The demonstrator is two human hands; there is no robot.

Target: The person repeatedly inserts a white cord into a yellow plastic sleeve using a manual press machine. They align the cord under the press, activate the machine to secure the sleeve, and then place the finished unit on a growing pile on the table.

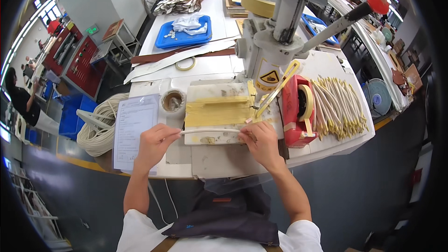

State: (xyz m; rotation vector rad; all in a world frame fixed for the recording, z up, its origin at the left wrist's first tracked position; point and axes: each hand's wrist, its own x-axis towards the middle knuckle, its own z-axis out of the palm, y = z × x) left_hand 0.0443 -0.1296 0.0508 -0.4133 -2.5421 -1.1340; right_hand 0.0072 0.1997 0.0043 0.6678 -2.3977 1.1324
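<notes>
A short length of white cord [210,131] is stretched level between my hands, over the near part of a white block [219,138]. My left hand [156,143] pinches its left end, and my right hand [262,141] pinches the other end. Yellow tape strips [217,114] cover the middle of the block. Behind it stands a grey hand press [268,42] with a red-knobbed lever [343,24]. To the right of my right hand is a red tape dispenser [292,112] holding a roll of yellow tape [305,101].
Many cut cords with yellow tips [340,105] lie at the right. On the left are a printed sheet [135,130], a small round container [173,100] and coiled white cord [100,130]. Farther back sits a blue tray [183,31]; a tape ring [185,64] lies nearer.
</notes>
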